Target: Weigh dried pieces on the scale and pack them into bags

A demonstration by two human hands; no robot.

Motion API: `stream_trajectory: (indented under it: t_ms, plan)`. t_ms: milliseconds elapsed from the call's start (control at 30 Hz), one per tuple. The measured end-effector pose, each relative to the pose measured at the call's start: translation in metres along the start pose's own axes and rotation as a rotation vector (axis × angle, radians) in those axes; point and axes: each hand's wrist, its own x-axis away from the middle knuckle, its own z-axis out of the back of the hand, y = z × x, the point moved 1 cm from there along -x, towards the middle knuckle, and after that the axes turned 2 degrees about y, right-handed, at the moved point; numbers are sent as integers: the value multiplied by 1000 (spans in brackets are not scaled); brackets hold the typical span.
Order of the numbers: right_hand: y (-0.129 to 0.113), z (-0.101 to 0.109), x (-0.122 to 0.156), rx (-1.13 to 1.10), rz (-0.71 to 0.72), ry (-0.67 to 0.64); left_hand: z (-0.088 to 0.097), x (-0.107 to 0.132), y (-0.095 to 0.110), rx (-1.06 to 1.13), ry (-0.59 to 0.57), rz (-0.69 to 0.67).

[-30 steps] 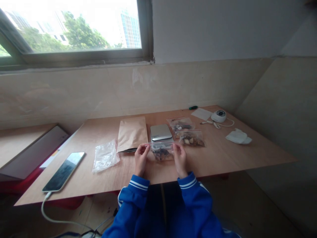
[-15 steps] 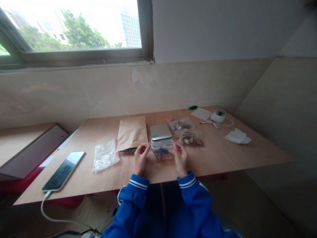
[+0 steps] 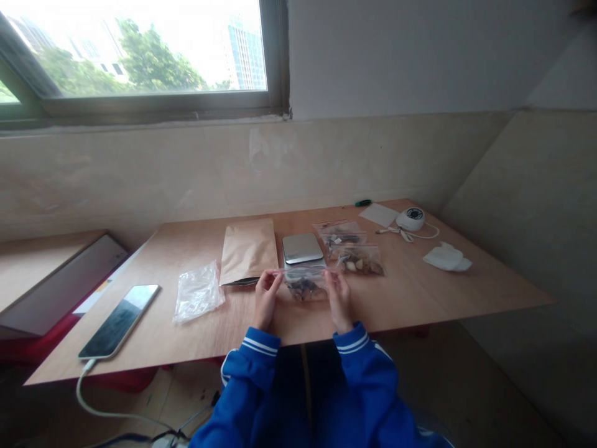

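Note:
A small clear zip bag [image 3: 305, 284] with dark and light pieces inside is held just above the wooden table [image 3: 420, 292] near its front edge. My left hand [image 3: 266, 297] pinches the bag's top left corner. My right hand [image 3: 339, 298] pinches the top right corner. Both hands are closed on the bag's sealing strip. Directly behind the bag lies a small silver scale [image 3: 303, 247]. To the right of the scale lie two more filled zip bags [image 3: 354, 250].
A brown paper pouch [image 3: 249, 250] lies left of the scale, a pile of empty clear bags [image 3: 198, 290] further left, and a phone [image 3: 120, 320] on a cable at the left edge. A white round device [image 3: 411, 218], white paper [image 3: 380, 213], crumpled tissue [image 3: 447, 257] and green pen [image 3: 362, 203] sit far right.
Nothing has changed apart from tiny shifts of the fingers along the bag's top edge.

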Motion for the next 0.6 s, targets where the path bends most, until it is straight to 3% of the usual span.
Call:
stream_trajectory:
  t_ms: [367,600]
  plan:
    - [1,-6,1,-51,-62,-118,-3,1,-2,23,-101,65]
    - [-2,-6,2,-25,-51,-60,-1,1,-1,20,-91,54]
